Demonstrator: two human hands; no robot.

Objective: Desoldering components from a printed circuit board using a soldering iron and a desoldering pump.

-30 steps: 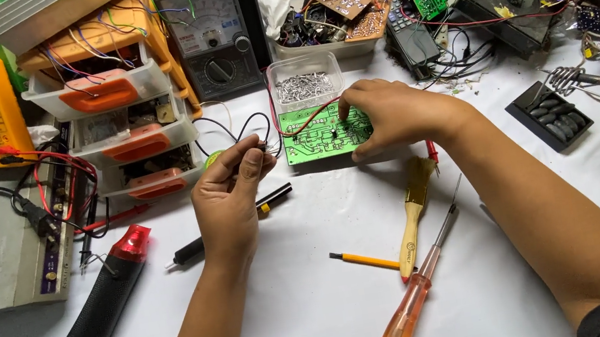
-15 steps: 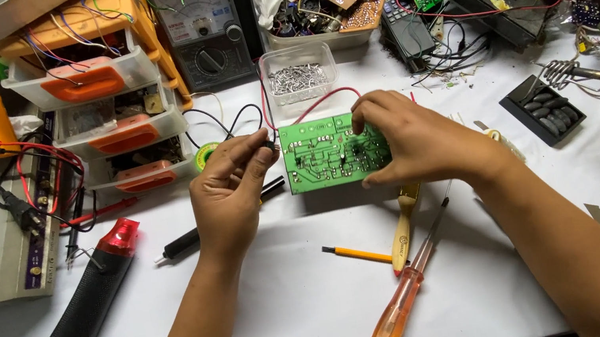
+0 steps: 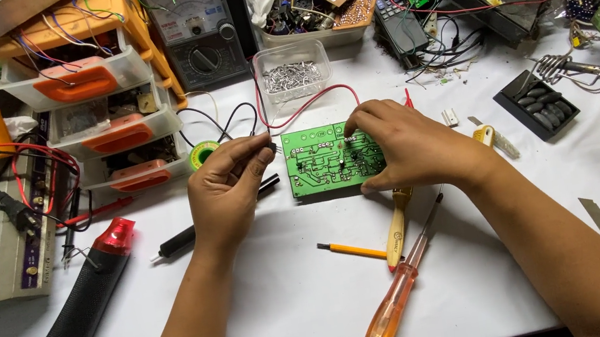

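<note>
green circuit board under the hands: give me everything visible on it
The green circuit board is a flat rectangle lying on the white table, its face printed with pale traces and markings, a few small components standing on it. The right hand rests over its right part, fingertips on the surface. The left hand pinches a small part just off its left edge, not clearly touching it. A red wire loops just behind its top edge.

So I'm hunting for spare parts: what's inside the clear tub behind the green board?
The clear tub holds a heap of small silvery metal pieces; their exact kind is too small to tell, and anything beneath the heap is covered.
</note>
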